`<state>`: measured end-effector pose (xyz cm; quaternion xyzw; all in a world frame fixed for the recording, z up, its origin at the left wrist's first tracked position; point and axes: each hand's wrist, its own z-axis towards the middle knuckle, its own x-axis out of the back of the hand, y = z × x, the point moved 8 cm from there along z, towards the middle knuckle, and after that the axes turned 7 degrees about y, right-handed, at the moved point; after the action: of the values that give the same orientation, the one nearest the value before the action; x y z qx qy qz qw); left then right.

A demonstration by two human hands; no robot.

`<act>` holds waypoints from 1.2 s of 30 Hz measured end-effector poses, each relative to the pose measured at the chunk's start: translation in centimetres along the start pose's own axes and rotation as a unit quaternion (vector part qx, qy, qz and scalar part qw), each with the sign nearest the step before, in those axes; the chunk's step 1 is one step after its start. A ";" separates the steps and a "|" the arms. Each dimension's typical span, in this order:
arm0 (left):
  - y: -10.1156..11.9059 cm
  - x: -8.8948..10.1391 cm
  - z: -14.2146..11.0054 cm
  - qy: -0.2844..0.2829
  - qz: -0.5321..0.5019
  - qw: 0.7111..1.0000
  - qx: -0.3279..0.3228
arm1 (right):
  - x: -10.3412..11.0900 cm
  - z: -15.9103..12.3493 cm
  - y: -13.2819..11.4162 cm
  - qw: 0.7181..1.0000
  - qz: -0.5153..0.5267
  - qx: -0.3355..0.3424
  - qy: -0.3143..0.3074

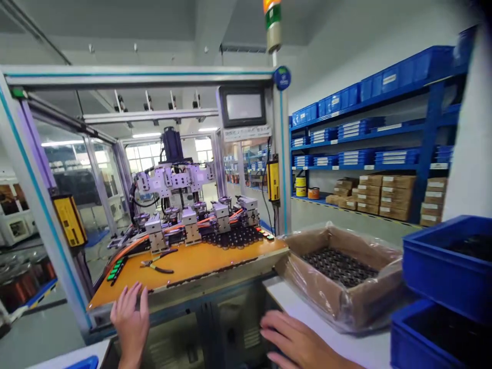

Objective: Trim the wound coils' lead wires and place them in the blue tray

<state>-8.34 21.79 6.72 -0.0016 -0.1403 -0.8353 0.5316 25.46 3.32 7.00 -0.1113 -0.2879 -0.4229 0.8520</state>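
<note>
Right hand (292, 333) nearest my camera, I had it in front of the right end of the orange worktop (215, 256), fingers loosely bent and apart, gripping nothing I could see. My left hand (131, 318) was raised before the worktop's left end, fanned and unclenched with nothing in its grasp; I could not tell whether its tips met the edge. Off to the worktop's right I saw blue bins (446, 266) and, closer to it, a white table (284, 294) bearing a plastic-wrapped cardboard box (319, 292) of dark parts (338, 266). On the worktop lay a row of green blocks (116, 270) at the left end and pliers (159, 268) left of centre, handles splayed. Metal fixtures (191, 225) lined its rear, with dark round pieces (234, 237) crowded toward its right rear. Above its right end hung a screen (243, 106); beyond it, rightward, stood blue shelving (430, 138).
</note>
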 end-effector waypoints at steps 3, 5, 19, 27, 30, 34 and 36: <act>-0.9 -1.4 -1.8 -0.026 0.014 0.999 0.016 | -5.2 6.6 -1.0 0.997 0.070 0.028 -0.007; -1.6 -2.3 -3.3 -0.032 0.019 0.999 0.030 | -9.7 10.8 -0.4 0.994 0.098 0.037 -0.035; -4.1 -4.6 -9.2 0.009 0.000 0.999 -0.047 | -28.9 20.9 5.5 0.955 0.197 -0.031 -0.218; -3.3 -2.4 -6.7 -0.144 0.043 0.978 0.142 | -28.9 20.9 3.1 0.933 0.209 -0.064 -0.286; -3.4 -1.4 -2.2 -0.218 -0.027 0.935 0.280 | -28.9 22.4 2.7 0.916 0.210 -0.118 -0.321; -2.8 -3.1 2.0 -0.299 -0.183 0.769 0.534 | -27.6 25.0 3.5 0.886 0.258 -0.203 -0.326; -1.5 -4.4 3.8 -0.314 -0.218 0.717 0.583 | -26.3 26.2 3.9 0.868 0.302 -0.241 -0.312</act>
<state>-8.33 27.23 9.31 0.0769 -0.7545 -0.6327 0.1566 5.60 34.41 13.01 -0.5213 -0.3800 -0.1443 0.7504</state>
